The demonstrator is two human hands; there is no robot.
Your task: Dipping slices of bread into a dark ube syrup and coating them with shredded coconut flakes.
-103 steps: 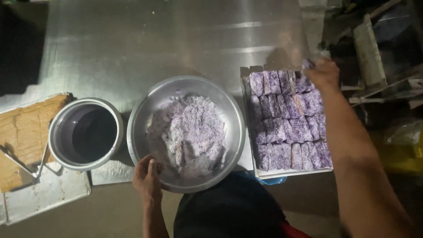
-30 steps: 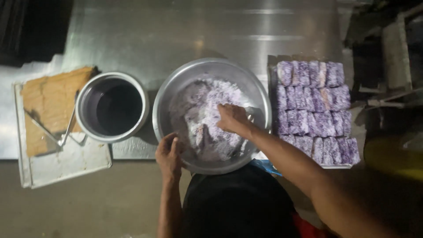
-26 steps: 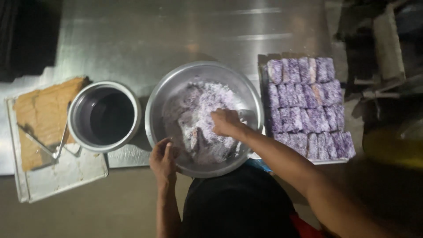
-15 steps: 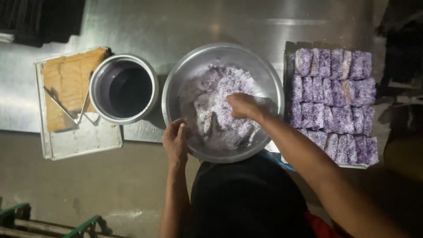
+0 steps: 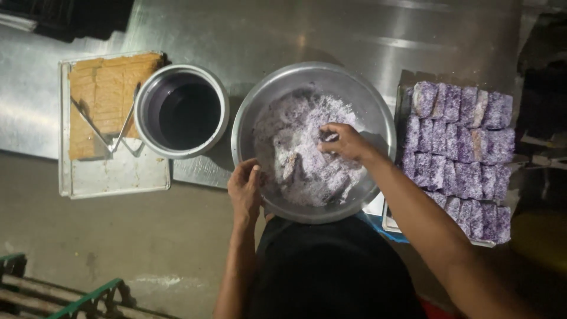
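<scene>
A: At the near edge of the steel surface (image 5: 295, 29), right before the body: left hand (image 5: 245, 186) on the metal bowl (image 5: 378, 112), fingers hooked over the rim, thumb outside. Why there?

B: Probably to pin the bowl down against the push of the other hand. Right hand (image 5: 342, 142) inside it, fingers bent, tips down among the flake-coated pieces (image 5: 301, 165). Cannot tell whether closed on one piece or only pressing into the heap.

A: And the layout around it?

B: Looks set up as a row. Far left, a flat tray (image 5: 118, 174) with a brown slab (image 5: 103, 88) and metal tongs (image 5: 103, 127) lying across it. Just beside, touching that tray's corner, a steel pot (image 5: 220, 112) of dark liquid. Then the bowl in the middle, within easy reach of both hands. Just to its right, a second tray (image 5: 387, 221) packed with purple blocks (image 5: 460, 153) in tight rows, close enough to reach in one short move.

A: Any change from a few seconds back?

B: Yes. Right hand then out at the far corner of the packed tray; now back in the bowl. Left hand on the same near rim as before. Pot, trays and tongs unmoved relative to one another; only the view shifted.
</scene>
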